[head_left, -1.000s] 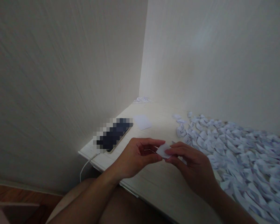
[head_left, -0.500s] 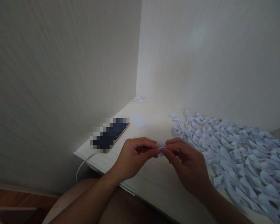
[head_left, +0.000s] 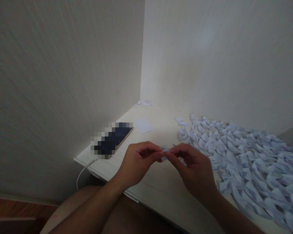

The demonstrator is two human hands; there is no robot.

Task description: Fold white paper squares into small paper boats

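A small piece of white paper (head_left: 165, 149) is pinched between my two hands above the table. My left hand (head_left: 139, 162) grips its left side between thumb and fingers. On the other side, my right hand (head_left: 194, 165) holds it the same way, the two thumb tips almost meeting. Most of the paper is covered by my fingertips, so its exact folds cannot be made out. To the right spreads a large pile of folded white paper pieces (head_left: 254, 162). Beyond my left hand lies a flat stack of white paper squares (head_left: 143, 125).
A dark phone (head_left: 112, 139), partly pixelated, lies at the table's left edge with a white cable (head_left: 81, 174) hanging down. Thin white paper scraps (head_left: 144, 103) sit in the far corner. Walls (head_left: 210, 58) close off the white table (head_left: 141, 195) at the back and left.
Both hands have drawn slightly closer around the paper, and less of it shows between the fingertips. The whole view has shifted a little.
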